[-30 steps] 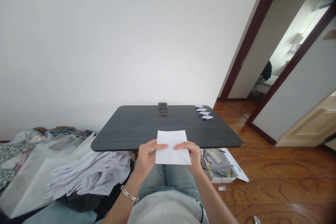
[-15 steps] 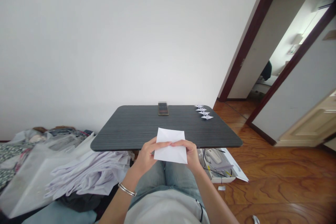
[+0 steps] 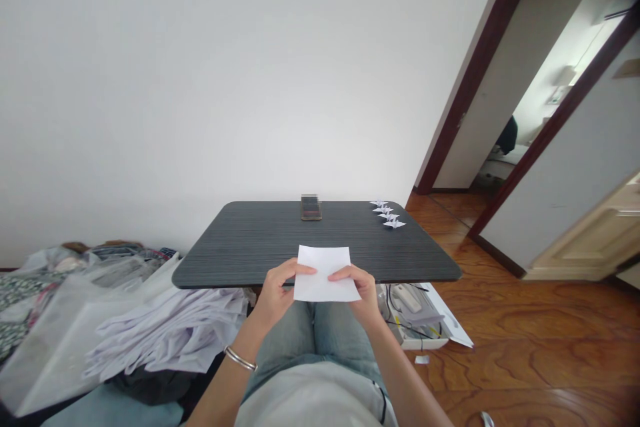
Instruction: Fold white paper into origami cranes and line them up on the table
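I hold a white sheet of paper in both hands over my lap, at the near edge of a dark grey table. My left hand pinches the sheet's left side, thumb on top. My right hand pinches its right side the same way. A silver bangle sits on my left wrist. At the table's far right lie several small white folded paper cranes in a row. A phone stands at the far edge, in the middle.
Heaped white cloth and plastic bags fill the floor at the left. An open white box with cables lies under the table's right side on the wooden floor. A doorway opens at the right.
The sheet has shifted slightly upward and looks shorter than a second ago; both hands have stayed pinched on its sides near the table edge.
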Action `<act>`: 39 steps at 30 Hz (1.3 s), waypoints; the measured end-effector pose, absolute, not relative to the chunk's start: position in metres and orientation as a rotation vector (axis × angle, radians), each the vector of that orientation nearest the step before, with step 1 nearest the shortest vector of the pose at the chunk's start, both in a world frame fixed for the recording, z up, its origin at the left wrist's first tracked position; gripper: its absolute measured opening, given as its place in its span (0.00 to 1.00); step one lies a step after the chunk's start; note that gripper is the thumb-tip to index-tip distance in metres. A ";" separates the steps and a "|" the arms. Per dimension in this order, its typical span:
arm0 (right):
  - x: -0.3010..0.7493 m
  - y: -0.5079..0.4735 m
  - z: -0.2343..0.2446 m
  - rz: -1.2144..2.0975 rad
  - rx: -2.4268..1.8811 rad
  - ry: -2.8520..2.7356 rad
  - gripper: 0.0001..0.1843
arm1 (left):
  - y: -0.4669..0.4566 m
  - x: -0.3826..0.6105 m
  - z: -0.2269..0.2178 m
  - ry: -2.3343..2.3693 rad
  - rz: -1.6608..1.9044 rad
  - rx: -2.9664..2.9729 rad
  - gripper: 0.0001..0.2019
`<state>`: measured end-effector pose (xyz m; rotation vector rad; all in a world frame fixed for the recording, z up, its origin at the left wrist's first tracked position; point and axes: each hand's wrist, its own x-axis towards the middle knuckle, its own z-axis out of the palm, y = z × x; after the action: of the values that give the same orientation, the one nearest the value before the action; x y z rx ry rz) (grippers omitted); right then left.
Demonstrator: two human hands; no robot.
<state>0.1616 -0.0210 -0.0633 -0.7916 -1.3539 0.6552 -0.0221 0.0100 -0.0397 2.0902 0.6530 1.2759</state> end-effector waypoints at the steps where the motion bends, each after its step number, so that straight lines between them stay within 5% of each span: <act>1: 0.161 -0.021 -0.064 0.660 -0.784 -1.343 0.03 | 0.011 -0.023 -0.041 0.653 1.300 2.081 0.08; 24: 0.150 -0.030 -0.046 1.048 -0.851 -0.980 0.10 | -0.010 0.009 -0.049 0.868 1.532 1.520 0.08; 39: 0.146 -0.031 -0.044 1.004 -0.922 -0.954 0.11 | -0.016 0.019 -0.030 0.778 1.415 1.199 0.16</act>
<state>0.1461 -0.0306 -0.0438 -0.9225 -0.9538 1.0035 0.0190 -0.0164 -0.0298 1.1994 0.7782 1.4150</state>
